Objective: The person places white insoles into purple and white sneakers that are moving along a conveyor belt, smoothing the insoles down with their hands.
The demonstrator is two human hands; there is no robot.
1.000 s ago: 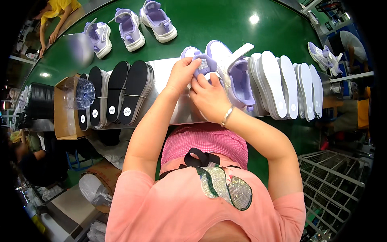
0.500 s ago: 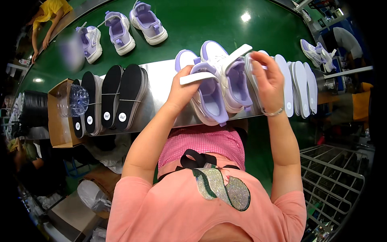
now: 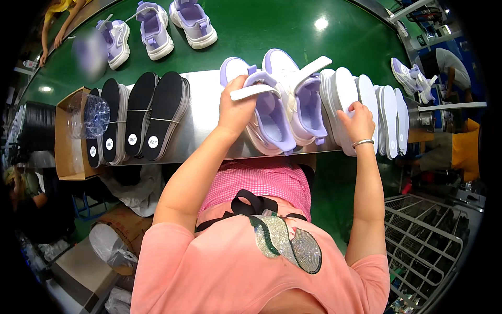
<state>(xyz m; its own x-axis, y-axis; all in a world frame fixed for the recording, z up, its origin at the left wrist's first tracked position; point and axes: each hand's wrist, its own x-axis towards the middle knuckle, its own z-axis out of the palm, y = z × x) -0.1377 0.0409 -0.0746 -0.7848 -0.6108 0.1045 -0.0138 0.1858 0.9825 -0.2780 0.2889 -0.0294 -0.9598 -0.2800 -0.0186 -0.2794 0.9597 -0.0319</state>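
Note:
My left hand (image 3: 236,109) is closed on a white-and-lilac sneaker (image 3: 274,125), gripping it by its upper near the pale strap that stands out over the opening. Right beside it on the metal surface sits a matching sneaker (image 3: 309,112), its strap sticking up to the right. My right hand (image 3: 360,123) is at a stack of white insoles (image 3: 344,86) just right of the shoes. Its thumb lies on the top insole and its fingers curl at that insole's right edge; the fingertips are partly hidden.
More white insoles (image 3: 388,120) stand farther right. Bundled black insoles (image 3: 166,115) lie at left, by a cardboard box (image 3: 68,152) holding clear plastic. Several sneakers (image 3: 152,31) sit on the green table (image 3: 272,26); another pair (image 3: 410,76) is far right. A wire rack (image 3: 418,240) is at lower right.
My right hand has moved away from the right sneaker's strap, down onto the white insoles. My left hand keeps its hold on the left sneaker. The whole view has shifted slightly.

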